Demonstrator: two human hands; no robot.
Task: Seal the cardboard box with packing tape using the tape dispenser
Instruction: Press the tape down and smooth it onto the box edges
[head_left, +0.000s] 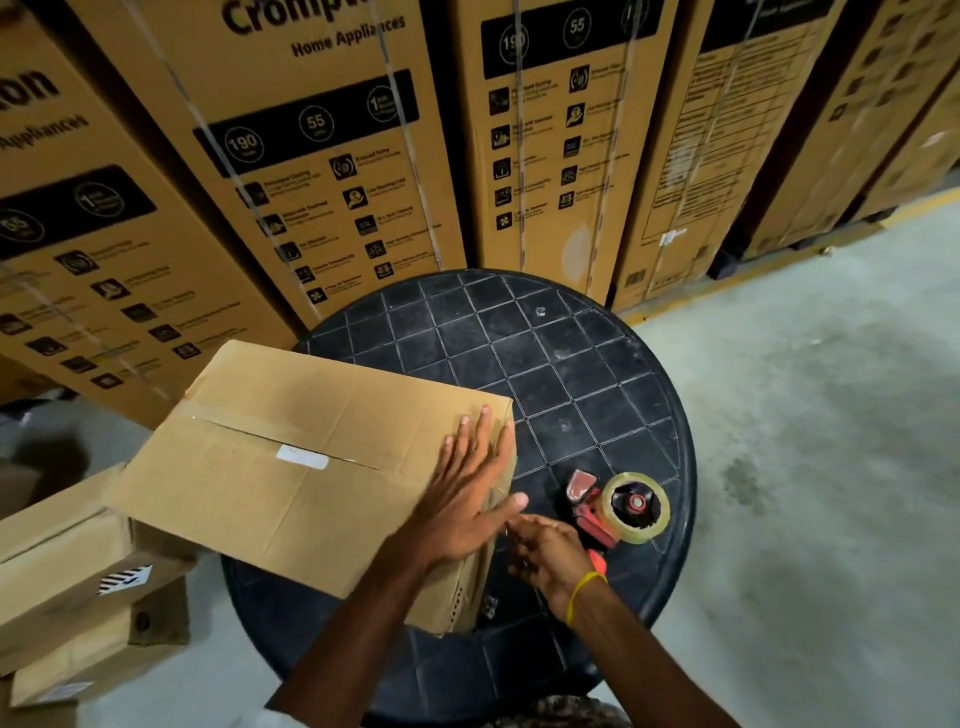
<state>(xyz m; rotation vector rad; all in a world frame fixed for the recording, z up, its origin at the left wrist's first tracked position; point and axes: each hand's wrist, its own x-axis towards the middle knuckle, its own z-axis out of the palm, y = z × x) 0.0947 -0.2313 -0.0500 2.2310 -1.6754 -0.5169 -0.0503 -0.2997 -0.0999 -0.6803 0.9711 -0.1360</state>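
Note:
A brown cardboard box lies on the left part of a round black table, overhanging its left edge. Its top flaps are closed, and a white label sits on the seam. My left hand rests flat on the box's right end with the fingers spread. My right hand, with a yellow band on the wrist, is at the box's right side with the fingers curled toward the cardboard. The red tape dispenser with its clear roll lies on the table just right of my hands. Its orange handle peeks out behind my right hand.
Tall printed appliance cartons stand in a row right behind the table. Smaller cartons are stacked on the floor at the lower left, close under the box's overhang. Grey concrete floor stretches to the right.

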